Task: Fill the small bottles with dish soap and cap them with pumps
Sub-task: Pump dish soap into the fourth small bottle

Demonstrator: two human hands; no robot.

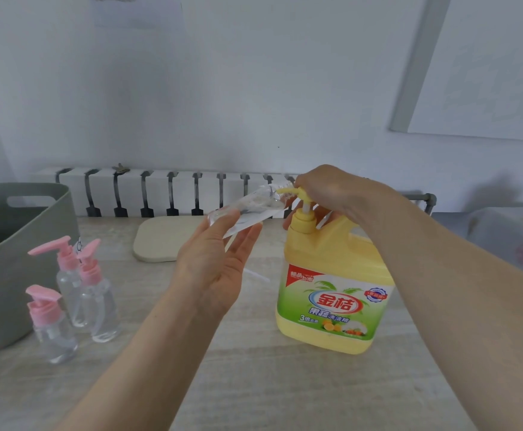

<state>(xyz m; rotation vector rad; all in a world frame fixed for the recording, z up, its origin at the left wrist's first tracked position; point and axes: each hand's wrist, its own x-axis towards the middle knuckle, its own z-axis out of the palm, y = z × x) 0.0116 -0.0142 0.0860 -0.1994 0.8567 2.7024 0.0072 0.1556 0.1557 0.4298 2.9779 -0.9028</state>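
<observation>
Item in hand: one small bottle [247, 209], clear and uncapped. It is tilted with its mouth at the nozzle of the yellow pump [303, 219] and held above the surface [254, 384]. I cannot tell how much soap is in it.

Left hand [220, 269]: palm up, fingers nearly straight under the bottle, thumb pinning its base.

Right hand [331, 194]: draped over the pump head, fingers curled down around it, as if pressing.

Source: dish soap jug [335, 275], yellow and opaque, standing upright on the surface. I cannot see its level.

Done, as I judge it: three capped bottles [98, 300] with pink pumps stand together at the left, just beside the grey tub [5, 275]. Their contents look clear, so I cannot confirm they are filled.

Left to do: finish filling the held bottle and cap it. A thin white tube [257, 275] lies on the surface beside the jug; it may belong to that bottle's pump.

Also present: beige mat [157, 241] at the rear; the tub's inside is not visible.
</observation>
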